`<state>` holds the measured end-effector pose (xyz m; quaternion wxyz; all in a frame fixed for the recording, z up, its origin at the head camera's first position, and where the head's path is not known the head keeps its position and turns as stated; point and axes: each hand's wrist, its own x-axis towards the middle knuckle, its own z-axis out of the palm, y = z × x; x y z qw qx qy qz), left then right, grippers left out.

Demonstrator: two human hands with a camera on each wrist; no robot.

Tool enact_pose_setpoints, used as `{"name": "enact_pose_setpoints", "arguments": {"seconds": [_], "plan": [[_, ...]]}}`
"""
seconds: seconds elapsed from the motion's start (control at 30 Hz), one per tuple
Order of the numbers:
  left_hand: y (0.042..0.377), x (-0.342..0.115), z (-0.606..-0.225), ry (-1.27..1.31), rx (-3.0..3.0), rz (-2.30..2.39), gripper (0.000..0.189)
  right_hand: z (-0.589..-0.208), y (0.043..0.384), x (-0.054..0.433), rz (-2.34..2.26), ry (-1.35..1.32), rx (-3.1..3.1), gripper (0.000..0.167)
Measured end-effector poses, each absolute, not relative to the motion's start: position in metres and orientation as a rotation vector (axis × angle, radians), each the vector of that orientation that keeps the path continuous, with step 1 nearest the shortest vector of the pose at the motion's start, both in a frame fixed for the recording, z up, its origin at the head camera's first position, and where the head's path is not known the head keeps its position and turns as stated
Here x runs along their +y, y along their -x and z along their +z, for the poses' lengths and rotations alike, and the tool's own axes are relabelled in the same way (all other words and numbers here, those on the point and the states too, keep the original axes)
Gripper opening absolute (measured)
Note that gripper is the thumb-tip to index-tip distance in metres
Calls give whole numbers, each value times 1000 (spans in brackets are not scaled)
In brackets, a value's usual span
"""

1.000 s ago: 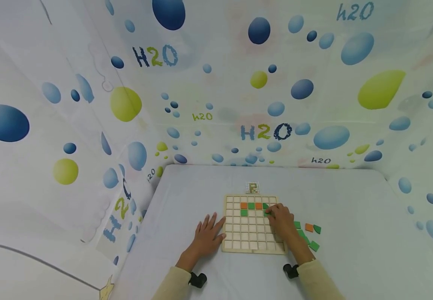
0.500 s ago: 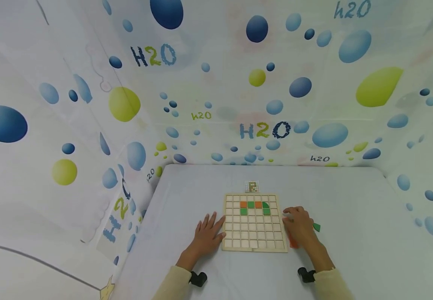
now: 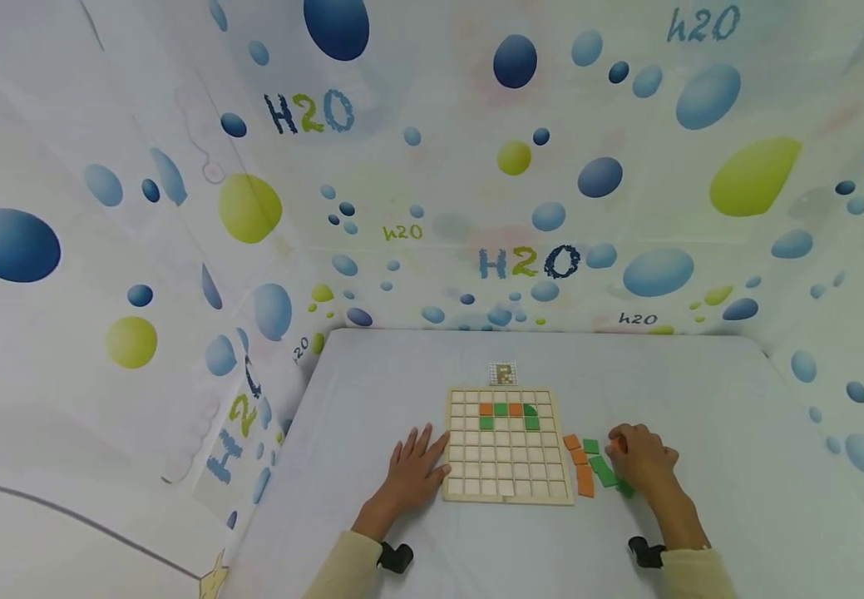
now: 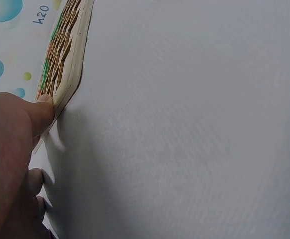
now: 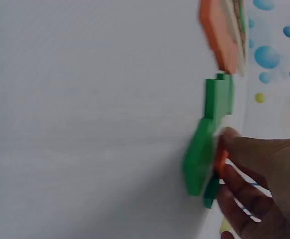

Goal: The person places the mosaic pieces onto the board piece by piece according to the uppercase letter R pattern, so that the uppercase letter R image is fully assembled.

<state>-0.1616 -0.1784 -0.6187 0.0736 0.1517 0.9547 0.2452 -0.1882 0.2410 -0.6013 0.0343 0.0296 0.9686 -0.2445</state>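
A wooden grid board (image 3: 506, 491) lies on the table. Orange and green tiles fill part of its upper rows, among them a green tile with a rounded corner (image 3: 530, 410). My left hand (image 3: 411, 472) rests flat with spread fingers at the board's left side, its thumb touching the edge, as the left wrist view also shows. Right of the board, my right hand (image 3: 644, 460) pinches an orange square tile (image 5: 220, 157) between thumb and fingers, low over the loose pieces. A green tile (image 5: 199, 157) lies beside it in the right wrist view. The fingers partly cover some green pieces.
Several loose tiles lie between board and right hand: an orange tile (image 3: 585, 480), a long green tile (image 3: 603, 471) and a small green square (image 3: 590, 447). A small pattern card (image 3: 503, 373) lies just beyond the board. White cloth covers the table (image 3: 701, 391).
My right hand has moved from the board's upper right tiles rightward to the loose pieces and taken hold of an orange tile. My left hand has stayed put.
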Motion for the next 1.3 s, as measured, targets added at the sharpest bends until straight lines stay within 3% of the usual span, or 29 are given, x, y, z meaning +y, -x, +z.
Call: {"name": "enact_pose_setpoints", "arguments": {"seconds": [0.23,0.5,1.3], "plan": [[161,-178,-618,-455,2857,740,58,-608,193,251,-850,-105,2929,42],[162,-178,-621,-445,2862,723,59,-611,199,259,-923,-43,2910,29],[163,-178,-626,-442,2877,692,59,-623,219,241,-1082,-121,2887,35]]}}
